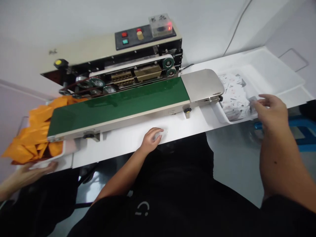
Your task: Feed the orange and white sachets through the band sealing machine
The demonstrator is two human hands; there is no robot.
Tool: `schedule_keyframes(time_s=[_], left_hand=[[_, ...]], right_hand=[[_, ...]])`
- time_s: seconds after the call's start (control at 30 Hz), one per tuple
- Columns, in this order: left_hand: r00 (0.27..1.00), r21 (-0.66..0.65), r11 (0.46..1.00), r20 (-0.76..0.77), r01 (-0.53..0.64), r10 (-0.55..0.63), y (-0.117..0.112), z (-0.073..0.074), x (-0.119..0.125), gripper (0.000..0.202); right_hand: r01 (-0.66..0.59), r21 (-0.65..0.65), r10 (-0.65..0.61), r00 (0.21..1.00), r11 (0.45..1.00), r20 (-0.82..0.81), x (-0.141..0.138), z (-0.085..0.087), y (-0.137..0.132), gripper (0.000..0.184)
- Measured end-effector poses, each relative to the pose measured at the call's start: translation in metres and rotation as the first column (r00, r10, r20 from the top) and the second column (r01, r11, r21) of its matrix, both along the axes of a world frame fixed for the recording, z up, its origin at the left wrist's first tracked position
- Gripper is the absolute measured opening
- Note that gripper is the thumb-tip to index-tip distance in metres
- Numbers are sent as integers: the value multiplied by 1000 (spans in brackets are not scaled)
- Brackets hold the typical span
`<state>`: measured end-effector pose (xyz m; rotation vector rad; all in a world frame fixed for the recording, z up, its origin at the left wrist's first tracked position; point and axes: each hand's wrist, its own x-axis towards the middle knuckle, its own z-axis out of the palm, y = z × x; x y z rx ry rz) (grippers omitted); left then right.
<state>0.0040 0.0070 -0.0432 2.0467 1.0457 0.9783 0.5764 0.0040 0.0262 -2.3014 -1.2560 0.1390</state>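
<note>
Two bare hands of the wearer, plus one co-worker's hand, at a white table (177, 131).

Item 1: right hand (270, 113), far right, held above the near edge of a white plastic tray (218, 112). Fingers (263, 102) spread wide, open, and reaching toward a loose heap of white printed sachets (233, 97) lying in the tray. The fingertips are just beside the heap; contact cannot be confirmed, and no item is seen gripped.

Item 2: left hand (151, 140), centre, low over the table by the front edge. Fingers loosely curled, not clenched. A pale patch shows at the fingertips; whether it is a held item cannot be told.

Item 3: band sealer (145, 65), beige and black, with red and green buttons, lying between the hands and beyond them. Its green conveyor belt (118, 102) runs lengthwise; a steel plate (202, 85) sits at the tray end.

Item 4: orange pouches (32, 138), heaped at the belt's far left end, above the co-worker's hand (32, 174), whose fingers are under a white tray rim.
</note>
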Motion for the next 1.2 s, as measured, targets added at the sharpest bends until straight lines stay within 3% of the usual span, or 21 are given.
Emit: schedule_keyframes(time_s=[0.1,0.2,0.3,0.4,0.6,0.87,1.03,1.2], left_hand=[[1000,1,1000,17,-15,15,2,0,-1,23],[1000,5,1000,13,-26,26,3,0,-3,22],[1000,6,1000,-13,-28,29,3,-1,-3,22],[998,3,999,-49,-32,32,2,0,-2,22],[995,18,999,-92,-37,39,2,0,0,22],[996,34,999,-91,-12,15,2,0,3,22],[997,38,999,-74,-10,13,1,-2,3,23],[997,37,999,-80,-12,15,0,-4,2,23]], right_hand=[[-70,-85,61,992,994,-108,16,7,50,72],[-212,-275,201,977,938,-69,29,8,91,92],[-340,-374,329,940,863,-94,35,6,116,102],[-344,-400,325,939,850,-116,35,4,130,105],[-337,-367,315,942,867,-120,29,3,139,101],[-371,-313,366,927,874,-78,7,-3,130,103],[-413,-331,439,899,849,4,2,-12,130,91],[-395,-321,434,899,861,58,-1,-10,125,84]])
